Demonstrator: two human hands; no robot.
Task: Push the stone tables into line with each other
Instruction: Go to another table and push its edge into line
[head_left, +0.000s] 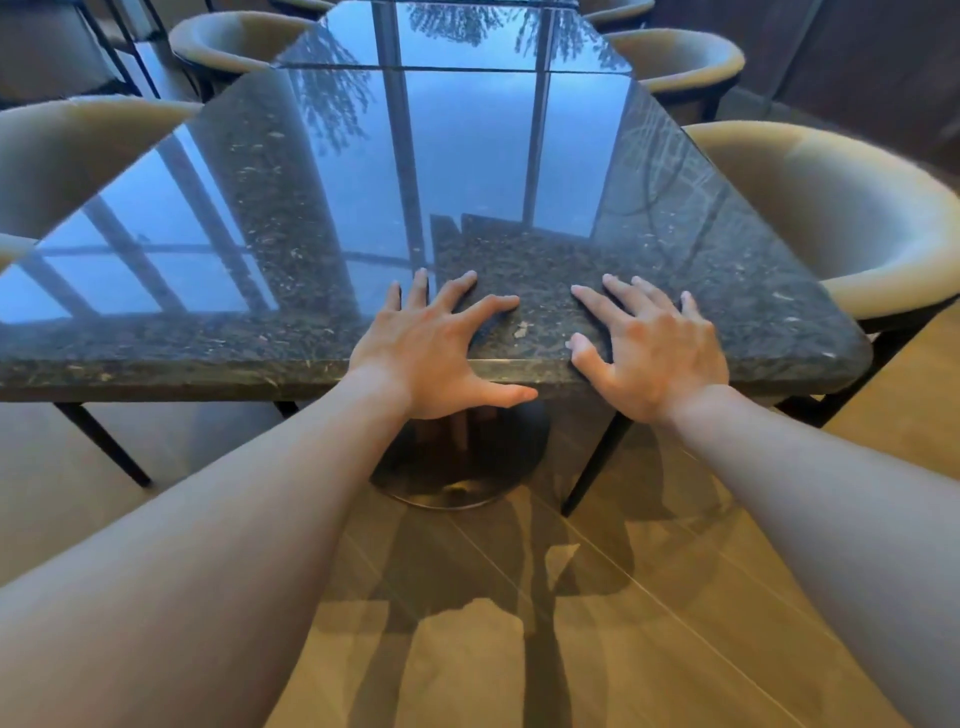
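A polished dark stone table (260, 218) fills the middle of the view, standing on a round metal pedestal base (457, 467). A second stone table (457, 36) butts against its far edge, with a thin seam between the two tops. My left hand (436, 348) lies over the near edge with its fingers spread on the top and its thumb below the rim. My right hand (649, 348) rests flat on the top beside it, fingers apart, thumb at the edge. Neither hand holds a loose object.
Beige tub chairs flank the tables: one at the near right (831, 218), one at the near left (62, 156), others at the far left (234, 41) and far right (680, 62). Thin black chair legs (104, 447) stand under the near table. Tiled floor (623, 649) lies below.
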